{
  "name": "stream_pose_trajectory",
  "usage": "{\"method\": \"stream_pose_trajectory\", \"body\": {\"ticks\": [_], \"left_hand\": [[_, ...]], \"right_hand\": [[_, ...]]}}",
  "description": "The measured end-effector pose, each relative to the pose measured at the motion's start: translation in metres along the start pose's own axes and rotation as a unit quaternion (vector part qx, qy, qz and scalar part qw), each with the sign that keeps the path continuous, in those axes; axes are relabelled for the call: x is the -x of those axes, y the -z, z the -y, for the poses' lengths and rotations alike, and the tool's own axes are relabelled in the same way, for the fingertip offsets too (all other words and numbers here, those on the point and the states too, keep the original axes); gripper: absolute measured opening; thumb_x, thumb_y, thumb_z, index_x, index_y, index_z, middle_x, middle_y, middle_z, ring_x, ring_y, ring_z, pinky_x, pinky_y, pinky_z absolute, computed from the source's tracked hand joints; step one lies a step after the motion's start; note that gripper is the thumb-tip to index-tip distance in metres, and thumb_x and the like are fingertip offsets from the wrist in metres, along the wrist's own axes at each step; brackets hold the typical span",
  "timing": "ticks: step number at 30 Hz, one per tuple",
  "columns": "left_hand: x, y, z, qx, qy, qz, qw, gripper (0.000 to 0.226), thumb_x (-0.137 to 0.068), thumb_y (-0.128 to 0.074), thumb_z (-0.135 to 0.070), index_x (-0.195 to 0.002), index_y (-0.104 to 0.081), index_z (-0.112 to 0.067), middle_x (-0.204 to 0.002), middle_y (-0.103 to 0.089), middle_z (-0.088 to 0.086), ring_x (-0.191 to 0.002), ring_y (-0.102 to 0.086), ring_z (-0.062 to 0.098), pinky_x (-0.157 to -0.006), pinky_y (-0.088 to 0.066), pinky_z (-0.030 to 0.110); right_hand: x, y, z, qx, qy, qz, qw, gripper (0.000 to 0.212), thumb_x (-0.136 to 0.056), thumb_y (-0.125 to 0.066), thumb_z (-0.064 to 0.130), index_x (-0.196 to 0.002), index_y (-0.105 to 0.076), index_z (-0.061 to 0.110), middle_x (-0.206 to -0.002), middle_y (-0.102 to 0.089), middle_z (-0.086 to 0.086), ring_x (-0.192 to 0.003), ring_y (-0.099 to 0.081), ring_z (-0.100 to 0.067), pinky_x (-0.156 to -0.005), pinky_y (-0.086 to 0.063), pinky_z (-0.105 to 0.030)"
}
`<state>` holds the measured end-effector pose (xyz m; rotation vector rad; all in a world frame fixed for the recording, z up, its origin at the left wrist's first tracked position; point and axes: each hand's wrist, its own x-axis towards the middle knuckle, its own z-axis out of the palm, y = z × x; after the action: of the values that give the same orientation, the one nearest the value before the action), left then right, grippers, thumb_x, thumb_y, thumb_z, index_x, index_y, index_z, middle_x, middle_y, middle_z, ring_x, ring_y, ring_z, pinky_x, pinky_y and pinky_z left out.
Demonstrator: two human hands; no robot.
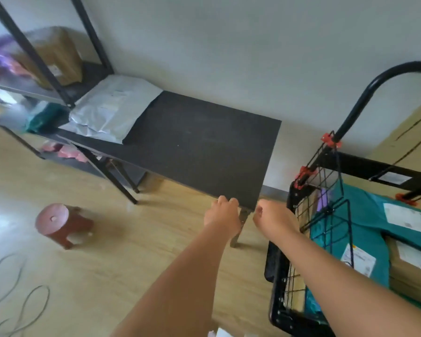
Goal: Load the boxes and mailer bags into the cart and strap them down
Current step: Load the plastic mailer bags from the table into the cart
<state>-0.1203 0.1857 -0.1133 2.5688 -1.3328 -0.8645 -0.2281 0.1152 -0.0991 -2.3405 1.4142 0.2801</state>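
Head view. Left hand (223,211) at the near edge of the black table (199,147), close to its corner; fingers curled over the edge, knuckles up, gripping it. Right hand (269,214) just beside that same corner; fingers curled in, thumb showing; I cannot tell whether it touches the table or holds anything. Grey mailer bags (107,110) stacked at the table's far end, next to the shelf rack (27,49); a cardboard box (56,54) on the rack, blurred. Cart (361,100) on the person's right, black wire sides, red clips; inside it I note teal mailer bags (365,215) with white labels, and brown boxes (411,271) beside them. Red stool (58,222) on the wood floor, apart from the table.
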Motion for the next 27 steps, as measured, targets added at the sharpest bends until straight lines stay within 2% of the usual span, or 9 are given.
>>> {"method": "stream_pose_trajectory", "body": {"ticks": [4,7,12,16,21,27], "left_hand": [[0.002,0.030,0.067,0.024,0.025,-0.005,0.999,0.051,-0.092,-0.045,-0.007,-0.142,-0.041,-0.020,-0.143,-0.039,0.008,-0.134,-0.034,0.028,-0.105,-0.040,0.042],[0.003,0.048,0.105,0.040,0.042,-0.017,0.998,0.052,-0.094,-0.046,-0.008,-0.143,-0.040,-0.021,-0.145,-0.038,0.007,-0.135,-0.032,0.028,-0.106,-0.040,0.043],[-0.002,0.070,0.144,0.067,0.062,-0.047,0.995,0.052,-0.093,-0.043,-0.006,-0.143,-0.041,-0.023,-0.144,-0.040,0.006,-0.134,-0.034,0.027,-0.102,-0.043,0.041],[-0.011,0.082,0.164,0.080,0.075,-0.055,0.992,0.055,-0.092,-0.041,-0.005,-0.144,-0.041,-0.023,-0.144,-0.040,0.006,-0.134,-0.035,0.027,-0.102,-0.043,0.040],[-0.031,0.102,0.190,0.078,0.083,-0.062,0.992,0.053,-0.091,-0.043,-0.005,-0.141,-0.043,-0.021,-0.140,-0.043,0.007,-0.131,-0.038,0.027,-0.099,-0.043,0.039],[-0.083,0.142,0.224,0.081,0.087,-0.068,0.991,0.048,-0.096,-0.042,-0.011,-0.142,-0.041,-0.024,-0.139,-0.040,0.006,-0.129,-0.036,0.027,-0.096,-0.042,0.037]], "right_hand": [[-0.006,-0.021,0.066,-0.013,0.010,0.024,1.000,0.015,-0.097,-0.042,0.023,-0.090,-0.056,0.023,-0.086,-0.061,0.001,-0.080,-0.059,-0.020,-0.069,-0.053,-0.034],[-0.008,-0.028,0.104,0.006,0.018,0.028,0.999,0.016,-0.097,-0.043,0.026,-0.087,-0.055,0.025,-0.083,-0.061,0.003,-0.073,-0.060,-0.017,-0.055,-0.049,-0.030],[-0.018,-0.023,0.147,0.026,0.030,0.020,0.999,0.016,-0.096,-0.042,0.027,-0.092,-0.057,0.026,-0.084,-0.062,0.004,-0.077,-0.060,-0.018,-0.068,-0.054,-0.032],[-0.030,-0.022,0.171,0.023,0.043,0.024,0.999,0.016,-0.099,-0.042,0.028,-0.096,-0.057,0.025,-0.084,-0.062,0.005,-0.077,-0.060,-0.016,-0.064,-0.052,-0.030],[-0.053,-0.023,0.202,0.019,0.052,0.029,0.998,0.014,-0.100,-0.044,0.026,-0.097,-0.057,0.025,-0.085,-0.063,0.005,-0.078,-0.061,-0.015,-0.069,-0.056,-0.032],[-0.112,-0.013,0.247,0.012,0.061,0.029,0.998,0.012,-0.098,-0.046,0.029,-0.097,-0.058,0.026,-0.091,-0.064,0.005,-0.082,-0.061,-0.018,-0.064,-0.049,-0.029]]}}
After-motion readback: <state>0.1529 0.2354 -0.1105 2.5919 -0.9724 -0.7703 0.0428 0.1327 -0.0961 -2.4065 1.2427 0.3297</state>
